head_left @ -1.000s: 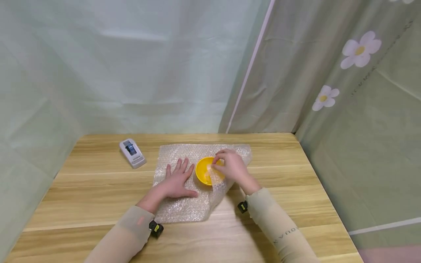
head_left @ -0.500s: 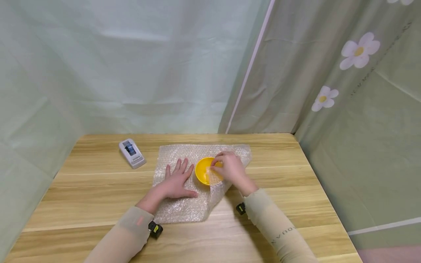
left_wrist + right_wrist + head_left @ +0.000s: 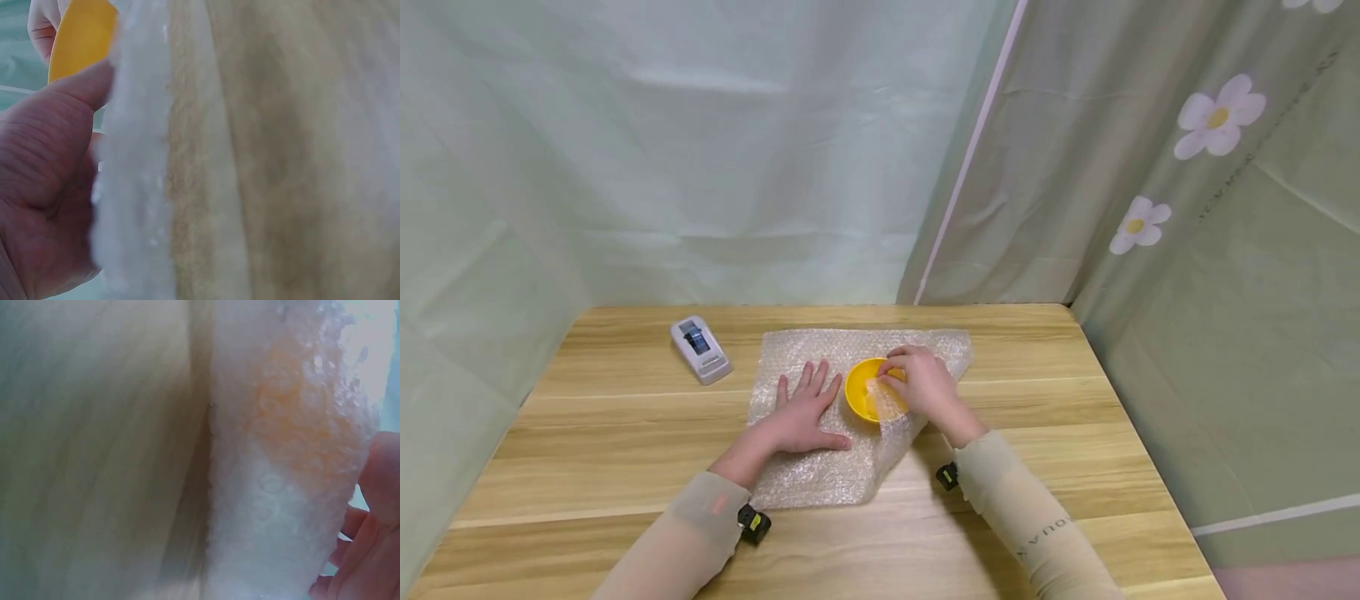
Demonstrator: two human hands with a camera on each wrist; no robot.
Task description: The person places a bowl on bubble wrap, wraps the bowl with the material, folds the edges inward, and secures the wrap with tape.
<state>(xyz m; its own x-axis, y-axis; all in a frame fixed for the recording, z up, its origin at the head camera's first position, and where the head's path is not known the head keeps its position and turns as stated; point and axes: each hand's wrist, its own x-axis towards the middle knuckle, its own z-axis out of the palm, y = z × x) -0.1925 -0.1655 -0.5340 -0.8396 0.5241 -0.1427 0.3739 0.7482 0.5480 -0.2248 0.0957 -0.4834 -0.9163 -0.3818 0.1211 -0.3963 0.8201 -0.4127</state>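
Observation:
A yellow bowl (image 3: 859, 390) stands on a sheet of clear bubble wrap (image 3: 812, 487) spread over the table. The right-hand part of the sheet is folded up over the bowl's near right side, its corner inside the bowl. My right hand (image 3: 927, 387) pinches that folded corner at the bowl's right side and hides part of the rim. My left hand (image 3: 801, 419) lies flat on the wrap left of the bowl, fingers spread, thumb pointing right. In the right wrist view, the bowl's yellow shows through the raised bubble wrap (image 3: 269, 506).
A pale grey handheld device (image 3: 702, 350) with a dark window lies at the back left of the wooden table (image 3: 587, 450). Curtains (image 3: 760, 167) hang behind the table and along its sides.
My right hand has shifted slightly left over the bowl, drawing the pinched bubble wrap corner with it. The left hand stays in place.

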